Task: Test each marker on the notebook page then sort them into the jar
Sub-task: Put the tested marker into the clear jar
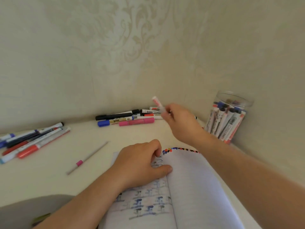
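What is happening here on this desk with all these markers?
A person is testing markers on an open lined notebook, whose page has a row of coloured dots along its top edge. The left hand rests on the notebook and keeps it flat. The right hand holds a white marker with red print in the air, between the pile of markers by the wall and the clear plastic jar, which already holds many markers. Another pile of markers lies at the left.

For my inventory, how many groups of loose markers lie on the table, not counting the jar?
2. One group lies by the wall at the back, near the right hand. The other group lies at the left edge; some of it may be out of view.
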Demonstrator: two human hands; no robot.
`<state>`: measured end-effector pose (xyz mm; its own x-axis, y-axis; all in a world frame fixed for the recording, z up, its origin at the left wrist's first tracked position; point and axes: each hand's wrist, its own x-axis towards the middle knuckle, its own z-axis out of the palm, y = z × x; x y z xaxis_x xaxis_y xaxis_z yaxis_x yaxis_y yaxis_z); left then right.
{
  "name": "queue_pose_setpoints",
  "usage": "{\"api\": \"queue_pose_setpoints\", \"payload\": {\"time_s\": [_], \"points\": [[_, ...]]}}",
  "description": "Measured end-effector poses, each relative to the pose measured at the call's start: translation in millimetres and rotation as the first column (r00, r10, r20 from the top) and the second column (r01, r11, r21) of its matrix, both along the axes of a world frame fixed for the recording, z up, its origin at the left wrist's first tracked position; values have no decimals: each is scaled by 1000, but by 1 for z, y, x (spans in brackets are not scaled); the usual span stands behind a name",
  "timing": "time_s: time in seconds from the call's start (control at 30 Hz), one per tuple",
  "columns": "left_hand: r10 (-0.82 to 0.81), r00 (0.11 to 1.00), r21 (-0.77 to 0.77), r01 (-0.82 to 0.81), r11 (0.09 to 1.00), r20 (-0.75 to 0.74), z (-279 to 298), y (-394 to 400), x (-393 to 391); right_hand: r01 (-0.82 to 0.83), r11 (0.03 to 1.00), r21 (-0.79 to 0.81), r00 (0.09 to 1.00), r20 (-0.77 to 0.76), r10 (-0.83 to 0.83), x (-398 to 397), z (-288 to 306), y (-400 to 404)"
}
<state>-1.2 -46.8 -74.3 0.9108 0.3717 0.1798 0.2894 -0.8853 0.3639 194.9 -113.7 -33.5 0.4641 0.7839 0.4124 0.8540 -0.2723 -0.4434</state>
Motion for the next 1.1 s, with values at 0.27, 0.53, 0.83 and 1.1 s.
{"api": "queue_pose_setpoints", "payload": {"time_s": [0.27, 0.53, 0.83, 1.1], "points": [[-63, 993, -12, 64, 998, 102, -2, 1, -1, -274, 931, 241, 613, -702, 362, -40, -1, -71], [-141, 972, 49, 134, 990, 187, -11, -6, -3, -126, 928, 352, 627, -697, 349, -52, -26, -68], [-202, 975, -31, 206, 978, 96, -7, 1, 2, -230, 910, 344, 592, -692, 412, -45, -31, -78], [-98, 994, -153, 104, 983, 43, -3, -1, 2, 167, 826, 539, 362, -813, 457, -16, -8, -87]]}}
